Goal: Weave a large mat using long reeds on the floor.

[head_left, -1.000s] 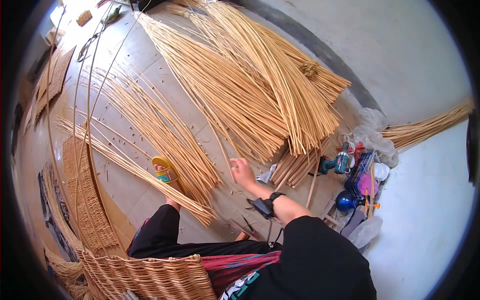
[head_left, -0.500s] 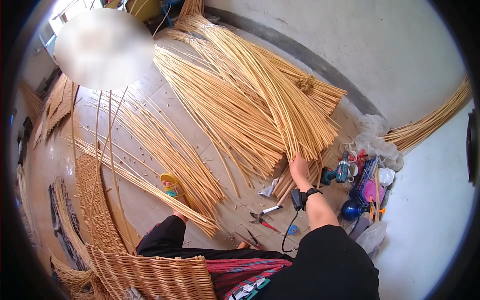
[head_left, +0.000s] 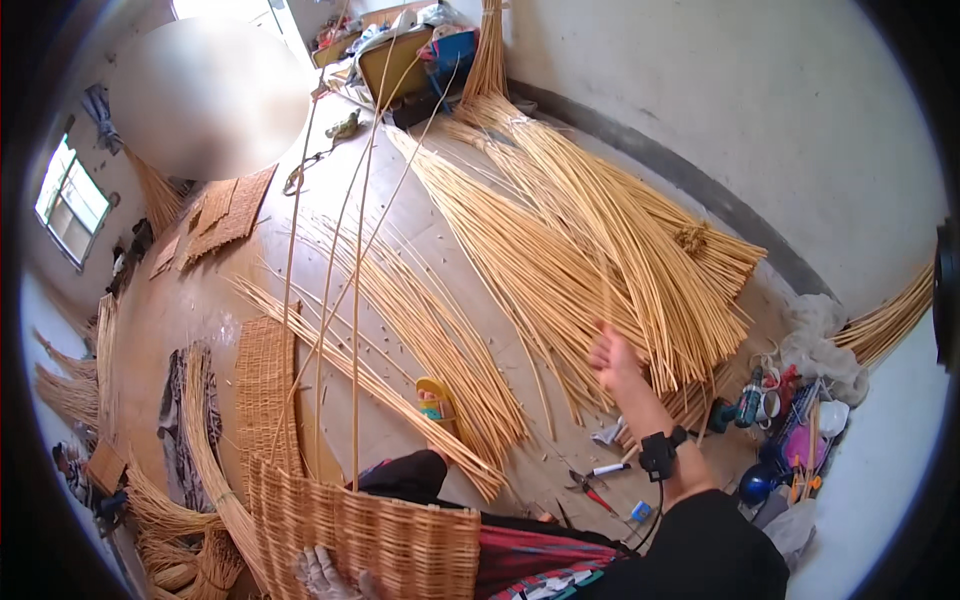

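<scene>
Since the earlier frame, the right hand [head_left: 615, 365] has been moved away from the cut ends of the large sheaf [head_left: 560, 235], and the view has been turned, so that more of the window side of the room is shown. The work is surrounded by a smooth floor [head_left: 215, 300], on which small offcuts are scattered; it is bounded by a pale wall [head_left: 680, 90] with a dark band at its foot, and a window [head_left: 72, 200] is seen at the far left; a smaller group of rods [head_left: 430, 330] is laid near a yellow sandal [head_left: 437, 403], and a pruner [head_left: 597, 498] with a red handle and a drill [head_left: 748, 400] are placed at the right.

The woven panel [head_left: 400, 525] is situated at the lower edge, in front of the lap; its long axis is directed from left to right, with the right end slightly lower in the view; from its upper edge long thin stakes [head_left: 355, 440] are pointed upward and away from the body. By the left hand [head_left: 325, 575], which is covered with a grey glove, the panel's face is touched; whether its grip is closed on the panel cannot be told.

The right forearm is stretched forward, with a black device [head_left: 658, 455] strapped at the wrist; the grip is narrow, the fingers being curled around a pale rod [head_left: 604, 290], which is blurred and pointed upward in the view.
</scene>
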Available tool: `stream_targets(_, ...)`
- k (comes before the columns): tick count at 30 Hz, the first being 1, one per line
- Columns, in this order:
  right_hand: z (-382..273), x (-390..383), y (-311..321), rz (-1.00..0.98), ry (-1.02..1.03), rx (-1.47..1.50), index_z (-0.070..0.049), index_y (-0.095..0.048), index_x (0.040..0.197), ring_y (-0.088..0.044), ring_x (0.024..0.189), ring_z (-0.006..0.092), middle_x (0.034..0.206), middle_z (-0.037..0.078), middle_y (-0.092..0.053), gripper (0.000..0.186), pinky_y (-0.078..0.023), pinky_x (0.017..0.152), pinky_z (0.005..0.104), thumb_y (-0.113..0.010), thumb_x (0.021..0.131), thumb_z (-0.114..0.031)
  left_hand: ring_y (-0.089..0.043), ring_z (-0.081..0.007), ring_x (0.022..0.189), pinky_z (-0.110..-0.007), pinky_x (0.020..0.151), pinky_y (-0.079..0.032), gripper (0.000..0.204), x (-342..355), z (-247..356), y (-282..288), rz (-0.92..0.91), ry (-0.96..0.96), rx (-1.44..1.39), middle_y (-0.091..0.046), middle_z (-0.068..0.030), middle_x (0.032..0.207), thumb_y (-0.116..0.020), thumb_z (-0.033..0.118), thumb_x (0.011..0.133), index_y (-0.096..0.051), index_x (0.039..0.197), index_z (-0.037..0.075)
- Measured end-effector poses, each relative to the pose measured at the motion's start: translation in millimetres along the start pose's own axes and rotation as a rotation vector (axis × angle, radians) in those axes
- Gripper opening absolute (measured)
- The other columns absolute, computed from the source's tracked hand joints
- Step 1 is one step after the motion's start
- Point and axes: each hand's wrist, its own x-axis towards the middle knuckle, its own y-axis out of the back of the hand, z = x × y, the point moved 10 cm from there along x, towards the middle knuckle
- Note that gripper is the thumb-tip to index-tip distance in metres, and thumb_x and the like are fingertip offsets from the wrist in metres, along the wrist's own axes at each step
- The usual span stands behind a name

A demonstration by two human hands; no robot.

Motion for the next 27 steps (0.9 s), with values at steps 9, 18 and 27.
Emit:
stream_targets(9, 168.5, -246.4, -260.9, -1.167, -0.084, -0.613, -0.005, -0.06, 0.113, -0.068, 0.094, 0.0206, 0.1, 0.007, -0.065, 0.014, -0.054, 0.087, 0.0317, -0.069, 0.102, -0.007, -0.037, -0.0462, 0.153, -0.058, 0.129, -0.023, 0.083, -12.2, -9.6, -14.6, 0.059, 0.133, -0.084, -0.046, -0.0236, 0.163, -0.059, 0.06, 0.1, -0.047, 0.158, 0.002)
stream_targets(18, 174.5, -324.8, -336.7, -1.546, 0.47, -0.902, -0.006, -0.069, 0.109, -0.072, 0.095, 0.0227, 0.101, 0.007, -0.074, 0.015, -0.059, 0.082, 0.0349, -0.073, 0.097, 0.0, -0.037, -0.0434, 0.154, -0.062, 0.131, -0.016, 0.072, -28.9, -11.3, -13.6, 0.087, 0.211, -0.061, -0.046, -0.0259, 0.16, -0.06, 0.04, 0.101, -0.045, 0.157, -0.002)
stream_targets(27, 207.6, -214.9, -308.7, -1.098, 0.073, -0.798, -0.004, -0.051, 0.12, -0.074, 0.093, 0.0175, 0.099, 0.01, -0.069, 0.012, -0.061, 0.081, 0.0298, -0.058, 0.111, -0.01, -0.038, -0.0447, 0.153, -0.059, 0.131, -0.016, 0.07, -35.1, -25.0, -24.5, 0.069, 0.271, -0.117, -0.047, -0.0249, 0.16, -0.055, 0.043, 0.104, -0.046, 0.158, -0.001)
